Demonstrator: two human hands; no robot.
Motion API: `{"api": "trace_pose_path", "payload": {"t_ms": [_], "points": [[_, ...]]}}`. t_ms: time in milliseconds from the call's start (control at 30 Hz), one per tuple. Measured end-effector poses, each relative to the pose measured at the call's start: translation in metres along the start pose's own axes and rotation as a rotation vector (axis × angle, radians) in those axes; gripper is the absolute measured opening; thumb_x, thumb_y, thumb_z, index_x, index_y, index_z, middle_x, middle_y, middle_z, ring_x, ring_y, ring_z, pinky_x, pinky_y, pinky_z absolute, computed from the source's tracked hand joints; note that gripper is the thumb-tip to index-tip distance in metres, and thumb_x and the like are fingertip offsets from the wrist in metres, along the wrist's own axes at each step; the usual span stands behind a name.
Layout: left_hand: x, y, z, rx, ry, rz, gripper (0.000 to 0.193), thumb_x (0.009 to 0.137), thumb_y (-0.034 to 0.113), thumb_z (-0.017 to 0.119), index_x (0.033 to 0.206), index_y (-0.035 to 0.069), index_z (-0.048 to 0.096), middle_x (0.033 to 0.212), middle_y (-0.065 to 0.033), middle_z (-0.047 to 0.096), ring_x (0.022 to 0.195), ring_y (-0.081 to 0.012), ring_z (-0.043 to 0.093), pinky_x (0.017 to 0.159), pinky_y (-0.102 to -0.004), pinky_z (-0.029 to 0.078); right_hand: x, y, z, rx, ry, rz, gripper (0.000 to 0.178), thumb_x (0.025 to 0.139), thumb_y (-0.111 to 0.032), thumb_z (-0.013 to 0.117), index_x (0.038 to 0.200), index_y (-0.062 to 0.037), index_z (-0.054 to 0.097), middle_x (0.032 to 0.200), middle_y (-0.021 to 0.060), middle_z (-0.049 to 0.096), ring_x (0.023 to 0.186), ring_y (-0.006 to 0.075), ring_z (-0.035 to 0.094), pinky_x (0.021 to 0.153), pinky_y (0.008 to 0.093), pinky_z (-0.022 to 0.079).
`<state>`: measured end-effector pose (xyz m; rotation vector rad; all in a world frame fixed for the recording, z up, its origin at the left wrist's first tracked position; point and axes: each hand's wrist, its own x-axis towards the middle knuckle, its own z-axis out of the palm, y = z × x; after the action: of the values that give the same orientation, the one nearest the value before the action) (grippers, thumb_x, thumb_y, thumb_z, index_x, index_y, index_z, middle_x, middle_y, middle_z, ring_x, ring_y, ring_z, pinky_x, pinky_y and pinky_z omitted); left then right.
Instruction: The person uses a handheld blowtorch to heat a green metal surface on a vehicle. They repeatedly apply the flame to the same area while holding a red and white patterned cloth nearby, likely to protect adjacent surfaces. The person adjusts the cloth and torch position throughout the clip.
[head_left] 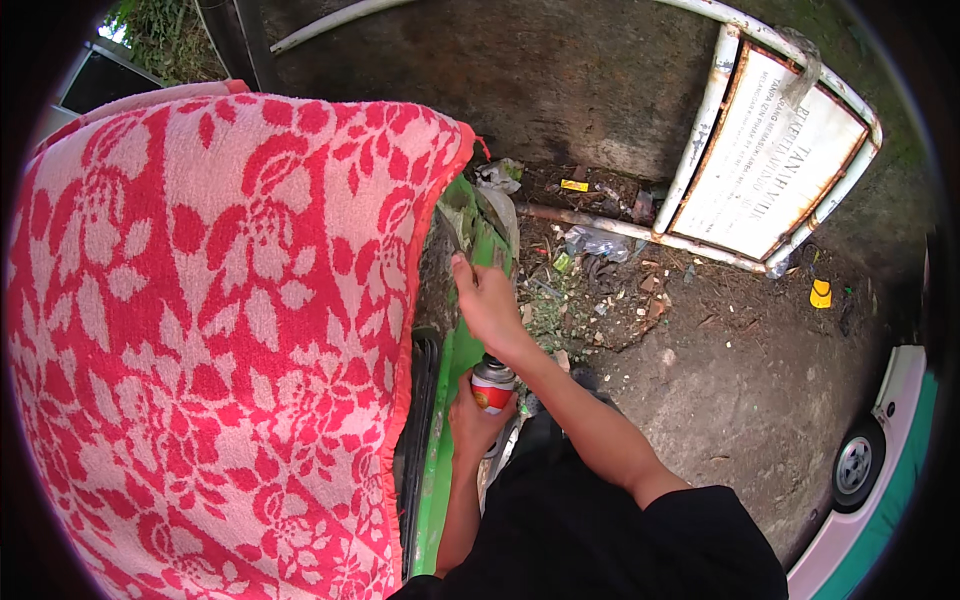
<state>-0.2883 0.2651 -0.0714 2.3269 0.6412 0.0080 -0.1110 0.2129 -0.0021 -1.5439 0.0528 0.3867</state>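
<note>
1. Here's the left hand (478, 412), low and near, wrapped snugly round one can (493, 386), silver-topped with a red-and-white label, just right of the green panel (432, 490).
2. Just beyond it, the right hand (488, 308) reaches over that panel, thumb pointing far, fingers curled; whether they grip anything, I can't make out.
3. And the surface: scuffed green paint, with a black strip (418, 430) along its near left stretch.
4. All across the left, one towel (220, 300) in red and pink leaves spreads wide, its orange-red edge running beside the panel.
5. Outdoors here: bare dirt ground (720, 390) to the right, a stained, dark wall (560, 90) at the far side, foliage (165, 40) far left.
6. Now the count: one white pipe frame (697, 135), carrying one rusty-edged white sign (765, 160); two bright yellow scraps (820, 293) among smaller litter, one crumpled clear plastic bag (597, 243).
7. Near right, one pale pink-and-teal vehicle (850, 540) shows one wheel (858, 463).
</note>
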Motion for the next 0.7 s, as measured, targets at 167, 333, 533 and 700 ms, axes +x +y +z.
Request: {"api": "trace_pose_path", "payload": {"t_ms": [167,333,533,700], "points": [[0.005,-0.004,-0.001,-0.015,-0.033,0.074,0.079,0.073,0.035,0.091,0.134,0.003,0.051,0.105,-0.0257,0.072,0.094,-0.0439,0.072,0.082,-0.0514,0.056,0.003,-0.012,0.0,-0.008,0.006,0.02,0.063,0.106,-0.047,0.051,0.077,0.0069,0.064,0.062,0.0222,0.062,0.061,0.0373,0.063,0.065,0.0502,0.045],[0.009,0.001,-0.003,-0.034,-0.076,0.059,0.078,0.071,0.033,0.093,0.13,0.0,0.054,0.108,-0.0235,0.073,0.098,-0.0397,0.074,0.084,-0.0475,0.058,0.008,-0.014,0.005,0.024,-0.009,0.089,0.064,0.106,-0.048,0.051,0.077,0.0069,0.065,0.063,0.0223,0.062,0.06,0.0374,0.062,0.065,0.0497,0.045],[0.014,-0.004,0.002,-0.027,-0.092,0.076,0.078,0.074,0.037,0.09,0.134,0.004,0.052,0.107,-0.0247,0.072,0.097,-0.0438,0.071,0.083,-0.0512,0.056,0.023,-0.011,0.002,0.07,0.002,0.06,0.063,0.106,-0.047,0.052,0.073,0.0053,0.062,0.06,0.0177,0.06,0.052,0.031,0.058,0.057,0.0484,0.045],[0.016,-0.006,-0.003,-0.03,-0.092,0.078,0.08,0.074,0.039,0.09,0.135,0.003,0.051,0.109,-0.025,0.071,0.098,-0.0437,0.071,0.083,-0.0518,0.055,0.042,0.0,-0.009,0.286,-0.042,0.256,0.052,0.107,-0.051,0.051,0.075,-0.0112,0.049,0.053,-0.0069,0.031,0.042,0.0086,0.024,0.041,0.0319,0.023]]}}
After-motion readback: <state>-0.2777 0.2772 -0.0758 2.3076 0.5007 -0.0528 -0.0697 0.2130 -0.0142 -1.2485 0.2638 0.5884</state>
